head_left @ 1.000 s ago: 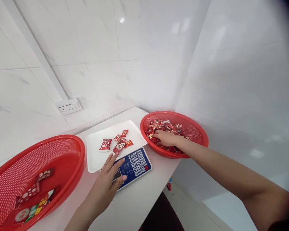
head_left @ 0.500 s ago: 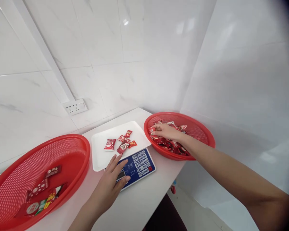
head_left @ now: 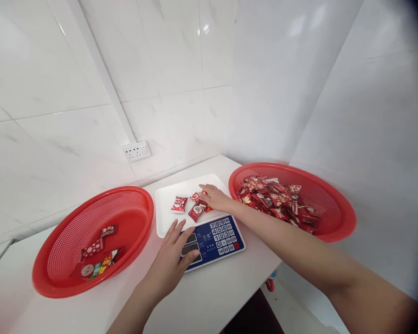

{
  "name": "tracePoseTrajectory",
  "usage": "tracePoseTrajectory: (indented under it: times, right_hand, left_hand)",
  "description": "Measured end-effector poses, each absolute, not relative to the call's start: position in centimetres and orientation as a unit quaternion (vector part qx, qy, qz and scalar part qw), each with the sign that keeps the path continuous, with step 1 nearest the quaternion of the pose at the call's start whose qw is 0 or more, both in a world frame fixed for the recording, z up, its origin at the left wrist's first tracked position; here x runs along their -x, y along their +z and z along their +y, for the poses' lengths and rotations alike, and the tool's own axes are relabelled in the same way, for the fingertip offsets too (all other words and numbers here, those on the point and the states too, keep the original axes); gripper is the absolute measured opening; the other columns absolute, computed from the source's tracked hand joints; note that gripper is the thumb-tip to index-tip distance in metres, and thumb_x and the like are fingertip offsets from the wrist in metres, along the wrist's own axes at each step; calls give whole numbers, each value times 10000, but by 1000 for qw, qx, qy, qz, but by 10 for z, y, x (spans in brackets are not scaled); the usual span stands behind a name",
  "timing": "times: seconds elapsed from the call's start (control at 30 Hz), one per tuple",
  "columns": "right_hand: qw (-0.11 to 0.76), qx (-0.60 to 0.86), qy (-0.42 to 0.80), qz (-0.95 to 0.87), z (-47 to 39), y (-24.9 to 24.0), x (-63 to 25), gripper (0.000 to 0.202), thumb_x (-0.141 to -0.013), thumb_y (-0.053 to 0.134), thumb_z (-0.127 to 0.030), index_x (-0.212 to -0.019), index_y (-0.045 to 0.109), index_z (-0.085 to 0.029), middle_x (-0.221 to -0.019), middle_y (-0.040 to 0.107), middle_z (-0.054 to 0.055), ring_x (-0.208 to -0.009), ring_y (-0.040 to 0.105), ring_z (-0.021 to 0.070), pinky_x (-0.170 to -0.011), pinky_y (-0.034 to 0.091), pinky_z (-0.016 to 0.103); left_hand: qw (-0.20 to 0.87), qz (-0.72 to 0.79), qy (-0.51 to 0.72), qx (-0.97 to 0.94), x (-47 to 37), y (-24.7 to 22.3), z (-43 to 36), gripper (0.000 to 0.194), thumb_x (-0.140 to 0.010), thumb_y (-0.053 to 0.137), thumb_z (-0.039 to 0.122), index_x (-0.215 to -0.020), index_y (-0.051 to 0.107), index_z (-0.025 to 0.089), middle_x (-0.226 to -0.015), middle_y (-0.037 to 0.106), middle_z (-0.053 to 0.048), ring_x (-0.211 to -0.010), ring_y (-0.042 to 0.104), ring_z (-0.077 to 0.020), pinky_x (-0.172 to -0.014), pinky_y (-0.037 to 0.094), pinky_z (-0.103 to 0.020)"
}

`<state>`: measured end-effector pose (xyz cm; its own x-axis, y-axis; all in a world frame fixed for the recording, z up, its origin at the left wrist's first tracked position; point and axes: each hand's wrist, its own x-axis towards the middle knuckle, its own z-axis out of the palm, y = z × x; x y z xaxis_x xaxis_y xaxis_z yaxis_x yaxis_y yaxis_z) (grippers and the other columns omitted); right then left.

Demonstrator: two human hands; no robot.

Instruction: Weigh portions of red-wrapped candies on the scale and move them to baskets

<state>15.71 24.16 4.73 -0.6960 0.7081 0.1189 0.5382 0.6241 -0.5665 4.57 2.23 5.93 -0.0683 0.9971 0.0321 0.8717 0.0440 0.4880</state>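
My left hand [head_left: 174, 257] rests at the left end of the blue panel of the digital scale [head_left: 209, 243], fingers spread, with nothing in it. Over the white tray [head_left: 165, 227] on the scale, my right hand [head_left: 214, 198] has its fingers bent down. A bit of red wrapper [head_left: 204, 192] shows between its fingertips and thumb; the fingers cover most of it. Close by on the tray are several red wrapped candies [head_left: 196, 211]. A separate red-and-white candy [head_left: 179, 204] lies to their left.
To the right, a red mesh basket [head_left: 337, 215] holds a heap of red wrapped candies [head_left: 281, 199]. Another red basket [head_left: 139, 208] on the left contains a few packets [head_left: 92, 249]. Behind the white table [head_left: 195, 301] rises a tiled wall with a power socket [head_left: 137, 150].
My right hand has left the right basket and come over the tray, next to the candies. The left hand stays by the scale's panel. The view has shifted left.
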Motion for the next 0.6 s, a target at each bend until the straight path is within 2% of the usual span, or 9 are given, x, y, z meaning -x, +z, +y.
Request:
tracePoseTrajectory:
  times: [0.13, 0.27, 0.33, 0.43, 0.5, 0.6]
  right_hand:
    - [147, 332, 227, -904, 226, 38, -131, 560, -906, 266, -510, -1351, 409, -202, -1443, 338, 137, -1347, 226, 288, -1044, 182, 539]
    - [125, 240, 202, -941, 216, 44, -119, 622, -780, 432, -652, -1312, 460, -331, -1490, 262, 57, -1369, 122, 339, -1045, 81, 594]
    - [115, 182, 186, -959, 216, 47, -116, 587, -769, 485, -615, -1281, 499, -328, -1442, 362, 58, -1339, 233, 330, -1046, 150, 560]
    - [119, 144, 177, -966, 218, 48, -115, 482, -811, 498, -469, -1251, 529, -275, -1312, 518, 70, -1226, 430, 252, -1016, 295, 439]
    - [124, 142, 174, -967, 218, 48, -116, 468, -799, 523, -429, -1234, 540, -258, -1313, 515, 78, -1231, 424, 249, -1028, 280, 443]
    - [142, 164, 177, -960, 216, 50, -125, 526, -797, 518, -471, -1280, 493, -264, -1417, 393, 89, -1327, 275, 291, -1058, 159, 545]
  left_hand:
    - [170, 708, 188, -659, -46, 61, 20, 514, -884, 380, 490, -1347, 389, 265, -1515, 229, -45, -1401, 62, -254, -1079, 270, -484]
    - [167, 713, 178, -657, -44, 60, 17, 511, -886, 379, 482, -1347, 389, 261, -1516, 223, -55, -1399, 65, -261, -1079, 264, -496]
    - [157, 716, 179, -656, -42, 61, 14, 503, -886, 380, 482, -1338, 399, 261, -1513, 230, -59, -1397, 79, -265, -1071, 281, -498]
    - [138, 721, 183, -654, -37, 61, 9, 496, -888, 376, 485, -1336, 400, 273, -1509, 245, -54, -1394, 102, -264, -1066, 294, -496]
    - [123, 726, 183, -652, -32, 60, 5, 486, -891, 371, 484, -1330, 406, 278, -1505, 258, -55, -1392, 116, -264, -1064, 296, -501]
    - [93, 735, 177, -648, -22, 55, -4, 464, -891, 378, 478, -1306, 432, 277, -1496, 280, -66, -1388, 130, -276, -1052, 309, -516]
